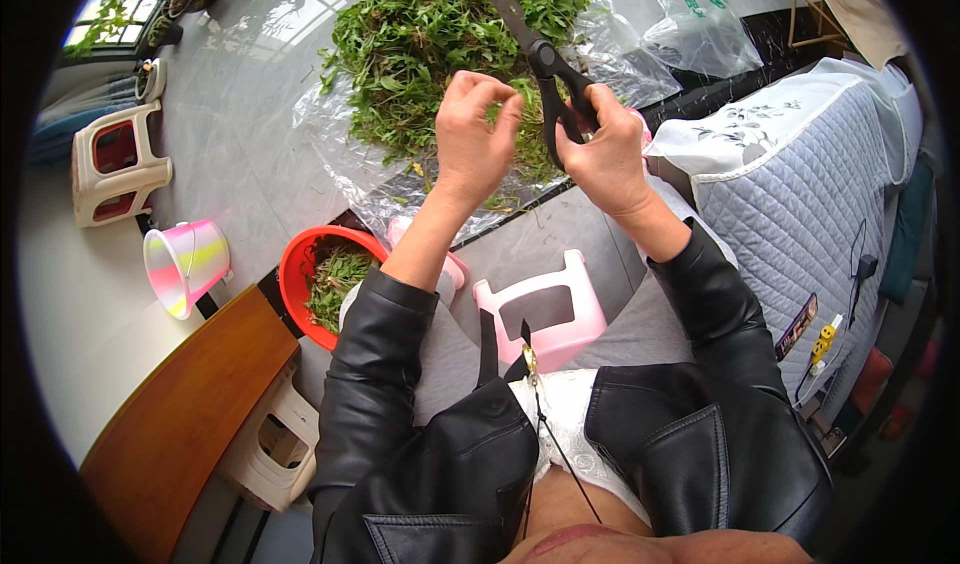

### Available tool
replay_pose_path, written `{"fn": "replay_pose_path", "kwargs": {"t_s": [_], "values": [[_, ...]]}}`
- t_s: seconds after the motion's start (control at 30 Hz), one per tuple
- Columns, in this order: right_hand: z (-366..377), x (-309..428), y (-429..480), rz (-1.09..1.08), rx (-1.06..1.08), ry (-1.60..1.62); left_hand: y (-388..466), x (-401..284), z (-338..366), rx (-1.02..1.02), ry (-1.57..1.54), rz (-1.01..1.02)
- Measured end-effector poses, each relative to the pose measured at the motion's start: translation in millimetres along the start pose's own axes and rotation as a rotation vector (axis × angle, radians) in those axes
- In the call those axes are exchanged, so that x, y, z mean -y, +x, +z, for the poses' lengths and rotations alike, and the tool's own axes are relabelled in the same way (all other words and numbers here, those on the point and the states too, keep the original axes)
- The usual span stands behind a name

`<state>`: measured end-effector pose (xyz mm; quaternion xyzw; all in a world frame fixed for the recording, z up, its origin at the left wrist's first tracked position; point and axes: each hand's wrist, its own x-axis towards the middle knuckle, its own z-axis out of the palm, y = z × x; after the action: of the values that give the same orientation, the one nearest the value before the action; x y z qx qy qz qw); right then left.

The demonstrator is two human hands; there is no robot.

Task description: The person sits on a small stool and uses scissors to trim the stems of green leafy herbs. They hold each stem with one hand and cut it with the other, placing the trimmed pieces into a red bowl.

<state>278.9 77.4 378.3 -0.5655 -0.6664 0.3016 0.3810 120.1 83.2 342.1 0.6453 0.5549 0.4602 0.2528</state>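
Note:
My right hand (pixel 606 151) grips the handles of black scissors (pixel 546 59), whose blades point up and away over the greens. My left hand (pixel 475 132) is raised just left of them, fingers curled with thumb and fingertips near each other; whether something small is pinched there cannot be told. Beneath and beyond both hands a large heap of leafy green plants (pixel 420 46) lies on a clear plastic sheet (pixel 330 132) on the floor. By my left knee stands a red basin (pixel 294 282) with more cut or picked greens (pixel 337 279) inside.
A pink plastic stool (pixel 585 316) is between my legs. A pink and yellow bucket (pixel 202 256), cream stools (pixel 127 162) and a wooden table (pixel 202 406) are at the left. A quilted cover (pixel 787 189) hangs over furniture at the right. A clear plastic bag (pixel 697 35) lies beyond.

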Motion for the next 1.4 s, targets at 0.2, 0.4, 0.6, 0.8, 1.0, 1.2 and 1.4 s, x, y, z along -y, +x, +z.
{"fn": "replay_pose_path", "kwargs": {"t_s": [0.2,0.4,0.6,0.8,1.0,1.2,1.4], "values": [[-6,-8,8,0.157,-0.076,0.095,5,20,-10,-0.129,-0.082,-0.322],[-16,-14,13,0.126,-0.127,0.067,9,26,-32,-0.068,0.397,-0.336],[-23,-21,22,0.374,-0.085,0.432,9,17,-23,-0.127,0.301,-0.049],[-26,-24,23,0.465,-0.056,0.58,9,12,-18,-0.183,0.151,-0.027],[-32,-27,24,0.5,0.011,0.768,9,8,-21,-0.154,0.077,-0.063],[-35,-28,25,0.495,0.063,0.964,10,2,-20,-0.088,-0.097,-0.129],[-37,-30,27,0.556,0.123,1.011,9,8,-18,-0.14,-0.196,-0.234]]}}
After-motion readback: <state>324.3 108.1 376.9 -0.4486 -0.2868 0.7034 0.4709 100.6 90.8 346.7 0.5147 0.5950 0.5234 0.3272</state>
